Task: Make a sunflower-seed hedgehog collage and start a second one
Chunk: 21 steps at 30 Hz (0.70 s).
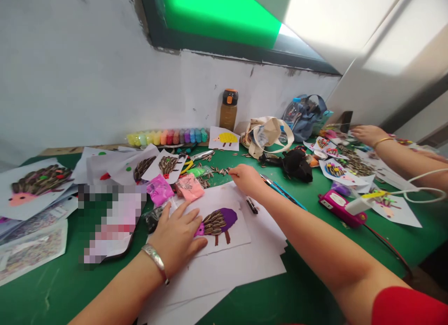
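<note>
My left hand (180,231), a silver bangle on its wrist, lies flat with fingers spread on a white sheet (241,231). Beside its fingertips on that sheet is a hedgehog picture (219,222) with a pink face, brown legs and a purple body partly covered in sunflower seeds. My right hand (247,178) reaches past the sheet to a scatter of sunflower seeds (219,170). Its fingers are pinched together at the seeds; whatever is between them is too small to make out. Pink clay packets (191,187) lie just beyond my left hand.
Finished hedgehog pictures (38,185) lie at left. Clay tubs (168,137), a bottle (229,110) and a cloth bag (268,136) line the wall. At right are a magenta glue gun (341,208) with its cable and another person's arm (395,157).
</note>
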Motion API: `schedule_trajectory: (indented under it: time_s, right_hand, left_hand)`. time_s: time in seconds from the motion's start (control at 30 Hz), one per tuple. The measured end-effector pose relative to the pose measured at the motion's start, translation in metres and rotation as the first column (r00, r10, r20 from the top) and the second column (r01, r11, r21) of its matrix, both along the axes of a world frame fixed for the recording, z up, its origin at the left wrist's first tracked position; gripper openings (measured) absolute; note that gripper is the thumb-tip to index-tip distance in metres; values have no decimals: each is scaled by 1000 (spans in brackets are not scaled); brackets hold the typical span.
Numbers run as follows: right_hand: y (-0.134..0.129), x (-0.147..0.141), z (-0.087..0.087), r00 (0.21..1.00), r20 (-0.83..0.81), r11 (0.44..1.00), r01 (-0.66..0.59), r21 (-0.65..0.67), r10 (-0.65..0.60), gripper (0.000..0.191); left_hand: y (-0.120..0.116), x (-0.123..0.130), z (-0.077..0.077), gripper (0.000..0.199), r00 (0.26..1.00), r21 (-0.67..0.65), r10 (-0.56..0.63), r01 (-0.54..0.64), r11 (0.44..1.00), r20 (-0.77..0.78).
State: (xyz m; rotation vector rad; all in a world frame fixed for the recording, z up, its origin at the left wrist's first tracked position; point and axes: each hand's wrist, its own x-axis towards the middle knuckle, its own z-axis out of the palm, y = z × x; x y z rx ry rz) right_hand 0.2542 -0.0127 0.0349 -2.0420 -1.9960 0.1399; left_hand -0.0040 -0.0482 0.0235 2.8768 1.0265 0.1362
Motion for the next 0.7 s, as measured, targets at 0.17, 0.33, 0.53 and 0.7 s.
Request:
schedule_trajectory:
  time_s: [0.17, 0.33, 0.53, 0.7]
  right_hand:
    - [35, -1, -6, 994, 104, 998, 47, -46, -42, 26]
    - [43, -9, -12, 988, 156, 995, 36, -96, -21, 22]
    - [34, -12, -15, 994, 108, 998, 17, -60, -11, 24]
    - [-5, -15, 1, 1000, 12, 998, -18, 68, 17, 31]
  left_hand:
    - [0, -1, -3, 31, 1000, -18, 14, -14, 1000, 4]
    - [2, -2, -4, 32, 999, -32, 7, -6, 999, 31]
    - [1, -2, -1, 30, 1000, -37, -1, 2, 999, 21]
    - [1, -1, -1, 29, 1000, -40, -3, 4, 999, 23]
